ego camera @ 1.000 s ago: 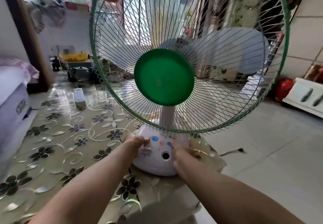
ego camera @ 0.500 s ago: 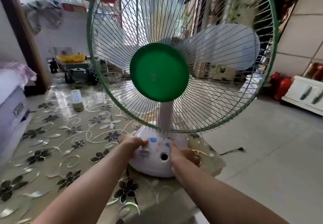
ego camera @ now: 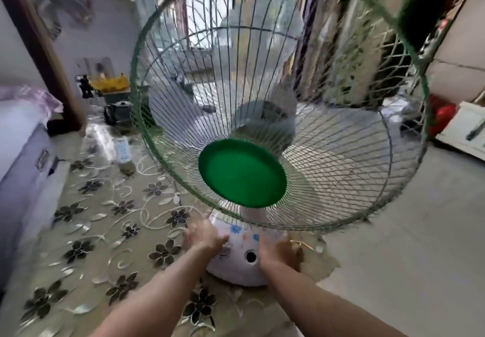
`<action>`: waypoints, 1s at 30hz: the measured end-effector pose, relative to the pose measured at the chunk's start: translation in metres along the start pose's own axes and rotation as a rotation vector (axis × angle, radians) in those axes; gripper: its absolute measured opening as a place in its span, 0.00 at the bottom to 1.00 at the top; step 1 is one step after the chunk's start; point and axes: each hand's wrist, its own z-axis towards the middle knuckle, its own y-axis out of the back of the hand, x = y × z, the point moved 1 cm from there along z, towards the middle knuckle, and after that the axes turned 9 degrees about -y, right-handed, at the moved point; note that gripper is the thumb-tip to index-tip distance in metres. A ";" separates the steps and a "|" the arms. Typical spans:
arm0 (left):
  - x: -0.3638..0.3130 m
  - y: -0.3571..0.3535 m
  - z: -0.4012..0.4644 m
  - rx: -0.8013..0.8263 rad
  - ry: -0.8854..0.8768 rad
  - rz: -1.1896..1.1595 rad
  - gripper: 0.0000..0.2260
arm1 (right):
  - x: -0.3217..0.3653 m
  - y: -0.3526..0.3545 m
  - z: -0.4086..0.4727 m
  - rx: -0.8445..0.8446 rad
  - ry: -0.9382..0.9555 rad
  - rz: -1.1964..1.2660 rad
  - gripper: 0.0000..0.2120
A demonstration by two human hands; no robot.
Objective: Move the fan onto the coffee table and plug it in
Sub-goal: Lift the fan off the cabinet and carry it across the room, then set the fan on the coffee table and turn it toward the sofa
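A table fan (ego camera: 242,172) with a green-rimmed wire cage, a green centre cap and pale blades stands on the near right corner of the coffee table (ego camera: 86,221), which has a flowered cover. Its white rounded base (ego camera: 240,260) carries small flower prints and a round hole. My left hand (ego camera: 203,238) grips the base on its left side, and my right hand (ego camera: 279,254) grips it on the right. The fan's cord and plug are not visible.
A small white bottle (ego camera: 124,156) and a dark kettle (ego camera: 119,113) stand farther back on the table. A pale sofa (ego camera: 23,158) runs along the left. Tiled floor (ego camera: 393,258) lies to the right, with a white cabinet (ego camera: 464,129) and red things (ego camera: 443,116) beyond.
The view has dropped and closed in, so the fan's cage looms larger and leans away. Both hands stay on the base. The plug seen on the floor earlier is out of sight.
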 end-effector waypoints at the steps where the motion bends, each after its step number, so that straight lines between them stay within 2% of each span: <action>1: 0.001 0.000 -0.005 0.019 -0.013 0.034 0.26 | -0.002 0.004 -0.006 0.011 -0.020 -0.025 0.33; 5: -0.008 0.017 -0.038 0.077 -0.005 0.191 0.23 | -0.006 0.030 -0.039 0.068 -0.106 -0.103 0.36; 12: -0.054 0.088 -0.108 0.143 -0.014 0.201 0.23 | -0.005 0.110 -0.117 0.189 -0.081 -0.304 0.30; 16: -0.086 0.147 -0.169 0.097 0.008 0.177 0.28 | -0.002 0.186 -0.179 0.213 -0.040 -0.316 0.21; 19: -0.114 0.193 -0.218 0.043 -0.048 0.190 0.26 | 0.001 0.245 -0.229 0.242 0.056 -0.274 0.25; 21: -0.134 0.225 -0.249 0.014 -0.106 0.229 0.25 | 0.004 0.286 -0.259 0.233 0.126 -0.330 0.28; 25: -0.176 0.291 -0.304 -0.096 -0.239 0.276 0.25 | 0.013 0.364 -0.316 0.109 0.384 -0.299 0.20; 30: -0.213 0.349 -0.357 -0.231 -0.401 0.449 0.24 | 0.020 0.431 -0.372 -0.009 0.670 -0.271 0.26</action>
